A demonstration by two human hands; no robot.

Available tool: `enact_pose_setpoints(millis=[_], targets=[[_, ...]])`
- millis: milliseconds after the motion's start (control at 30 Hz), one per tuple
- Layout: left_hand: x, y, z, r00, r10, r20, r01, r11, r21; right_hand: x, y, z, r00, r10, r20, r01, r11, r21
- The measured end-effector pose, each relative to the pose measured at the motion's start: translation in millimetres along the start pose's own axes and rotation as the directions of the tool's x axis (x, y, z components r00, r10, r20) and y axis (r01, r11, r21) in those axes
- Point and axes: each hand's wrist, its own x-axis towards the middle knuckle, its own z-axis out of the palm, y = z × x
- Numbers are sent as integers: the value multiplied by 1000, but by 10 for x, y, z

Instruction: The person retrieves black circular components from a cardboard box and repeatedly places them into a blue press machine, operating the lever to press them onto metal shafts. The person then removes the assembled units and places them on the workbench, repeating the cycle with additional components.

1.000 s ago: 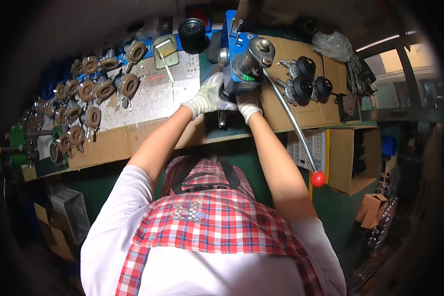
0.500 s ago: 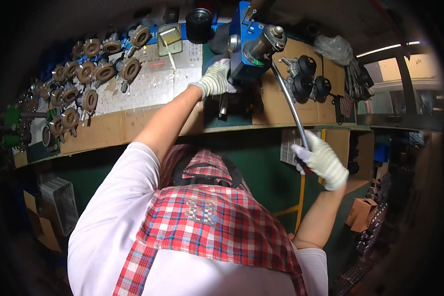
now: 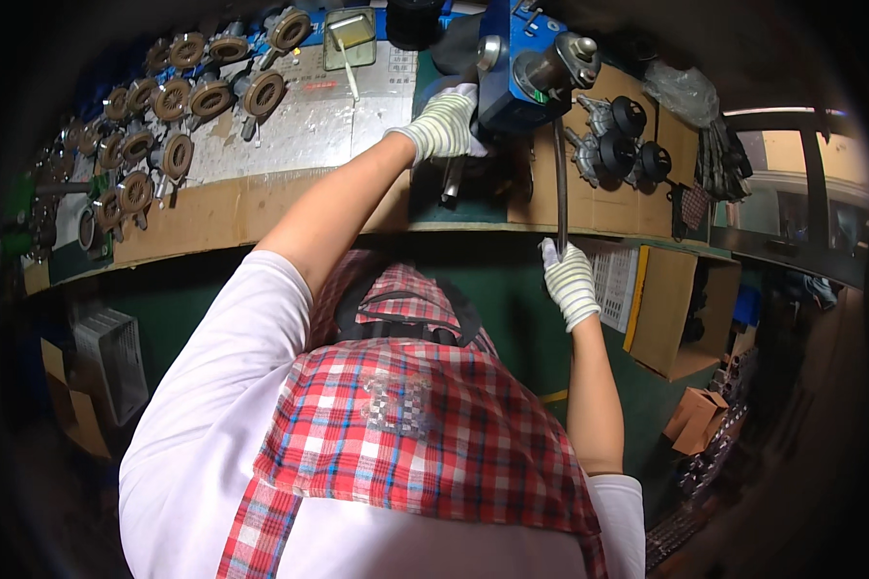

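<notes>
My right hand point(image 3: 572, 287), in a striped white knit glove, is closed round the lower end of a long metal lever point(image 3: 561, 183). That lever slants down from the shaft of a blue hand press point(image 3: 517, 72) standing on the bench. My left hand point(image 3: 441, 125), gloved alike, reaches in at the press's left side, its fingers curled at the tool. What those fingers hold is hidden behind the press body. Just below this hand a short metal rod point(image 3: 451, 181) shows in shadow.
Several brown disc-shaped parts with metal stems point(image 3: 210, 98) stand on the bench's left. A tray with a brush point(image 3: 350, 41) lies behind them. Black-capped metal parts point(image 3: 616, 150) sit right of the press. An open cardboard box point(image 3: 671, 314) is under the bench edge at right.
My right hand has swung the lever left and slightly up, so it now hangs nearly straight toward me. The view has shifted a little; my left hand stays at the press.
</notes>
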Motion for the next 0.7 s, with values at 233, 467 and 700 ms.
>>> enact_pose_setpoints(millis=[233, 467, 700], targets=[[-12, 38, -46, 1000, -13, 5, 14, 1000, -13, 114, -121, 238, 983, 62, -172, -60, 998, 22], [-51, 110, -61, 999, -13, 51, 13, 1000, -2, 479, -109, 590, 952, 92, -291, -93, 996, 7], [-406, -174, 4, 986, -156, -54, 141, 966, -216, 586, -89, 696, 931, 46, -363, -48, 999, 1]])
